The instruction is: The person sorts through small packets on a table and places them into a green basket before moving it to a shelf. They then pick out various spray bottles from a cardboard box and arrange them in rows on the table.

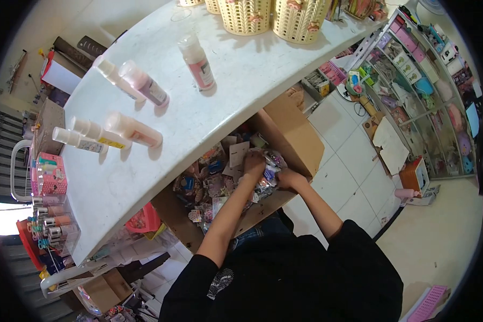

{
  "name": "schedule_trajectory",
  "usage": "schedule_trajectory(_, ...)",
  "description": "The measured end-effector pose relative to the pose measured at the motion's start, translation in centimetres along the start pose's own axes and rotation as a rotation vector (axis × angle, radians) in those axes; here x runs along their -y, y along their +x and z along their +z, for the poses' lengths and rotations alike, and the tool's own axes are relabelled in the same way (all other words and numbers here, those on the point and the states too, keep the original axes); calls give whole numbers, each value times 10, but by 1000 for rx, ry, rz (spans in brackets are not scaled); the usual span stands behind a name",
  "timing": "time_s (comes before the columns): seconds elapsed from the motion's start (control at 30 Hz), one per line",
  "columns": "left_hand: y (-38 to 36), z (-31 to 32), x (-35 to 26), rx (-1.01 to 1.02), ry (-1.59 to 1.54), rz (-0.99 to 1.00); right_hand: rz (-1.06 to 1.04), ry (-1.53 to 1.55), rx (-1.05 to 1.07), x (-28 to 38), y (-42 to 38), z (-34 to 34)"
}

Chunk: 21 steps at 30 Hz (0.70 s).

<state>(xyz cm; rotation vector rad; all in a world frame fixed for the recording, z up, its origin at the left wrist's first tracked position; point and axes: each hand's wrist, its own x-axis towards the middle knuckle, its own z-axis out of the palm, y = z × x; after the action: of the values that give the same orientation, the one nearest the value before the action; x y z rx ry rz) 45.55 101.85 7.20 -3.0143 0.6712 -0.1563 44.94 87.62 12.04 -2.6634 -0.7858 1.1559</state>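
Inside brown cardboard box [295, 131]: left hand [255, 162], right hand [288, 178] curled at shiny plastic packets [269, 175], pinch unclear. Box well filled; amount done unclear.

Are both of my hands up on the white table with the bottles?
No, both hands are down in the open cardboard box, among small packaged items.

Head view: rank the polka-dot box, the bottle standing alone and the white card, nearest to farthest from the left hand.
1. White card: in the carton, beside the left hand.
2. Bottle standing alone: on the table, ahead.
3. Polka-dot box: far left.
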Motion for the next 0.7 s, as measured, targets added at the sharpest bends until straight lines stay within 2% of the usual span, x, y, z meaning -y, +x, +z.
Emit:
schedule_trajectory(0.03, -2, -7, 3, 0, 14, -10, 12, -43, 191, 3, 9, 1)
schedule_trajectory(0.1, -12, -32, 8, 329, -156, -64, 13, -124, 245, 12, 10, -11)
schedule_trajectory(0.17, -26, -60, 14, 269, -179, -155, 5, -213, 291, 17, 16, -18)
schedule_trajectory(0.23, -42, -104, 24, 340, -288, -253, -21, -248, 273, 12, 23, -12)
schedule_trajectory(0.3, -60, -182, 37, 268, -612, -228, -44, -277, 261, -7, 35, 7)
schedule_trajectory(0.37, -82, -247, 51, 60, -898, -113, -95, -98, 166, -34, 57, 40)
schedule_trajectory(0.4, -97, -277, 57, -32, -1011, -147, -103, -116, 171, -29, 53, 33)
schedule_trajectory(0.43, -112, -304, 62, -130, -1122, -181, -38, -58, 37, -17, 38, 16)
schedule_trajectory(0.47, -124, -323, 65, -377, -1168, -212, 22, -1, -101, -3, 20, -7)
schedule_trajectory(0.5, -134, -341, 71, -627, -1081, -210, 7, -25, -99, 11, -2, -33)
schedule_trajectory(0.53, -143, -343, 74, -915, -1009, -292, -14, 155, -138, 27, -30, -63)
schedule_trajectory(0.57, -150, -344, 76, -1054, -954, -463, -35, 337, -176, 42, -57, -91)
schedule_trajectory(0.6, -149, -353, 78, -1116, -970, -690, -132, 429, -195, 54, -81, -116)
schedule_trajectory(0.63, -146, -354, 87, -1174, -936, -732, -226, 526, -216, 66, -103, -139)
schedule_trajectory(0.7, -142, -349, 104, -1121, -832, -862, -475, 547, -489, 91, -143, -173)
